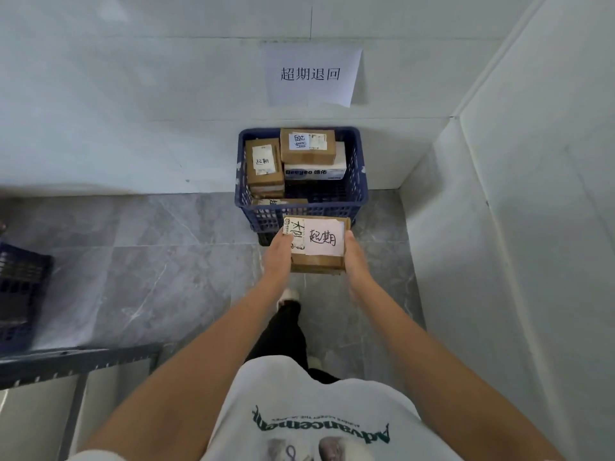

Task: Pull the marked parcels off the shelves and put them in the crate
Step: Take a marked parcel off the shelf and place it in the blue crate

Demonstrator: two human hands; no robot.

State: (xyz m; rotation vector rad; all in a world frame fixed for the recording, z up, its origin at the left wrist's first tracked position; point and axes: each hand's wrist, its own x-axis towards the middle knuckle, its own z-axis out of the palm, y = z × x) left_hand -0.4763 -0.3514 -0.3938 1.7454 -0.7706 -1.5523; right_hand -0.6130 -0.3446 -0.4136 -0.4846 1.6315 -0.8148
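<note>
Marked parcel (317,242) held between left hand (279,252) and right hand (355,256), fingers wrapped on its sides, just short of crate (361,181) at 12 o'clock. Risk: the free corner at 5 o'clock is tight; parcel may snag on the rim.

second crate (20,294) cut by left edge. lower parcels (266,191) in crate (301,207) mostly buried, labels unreadable. held parcel (317,242) hides crate's near wall. shelf frame (76,361) cropped.
</note>
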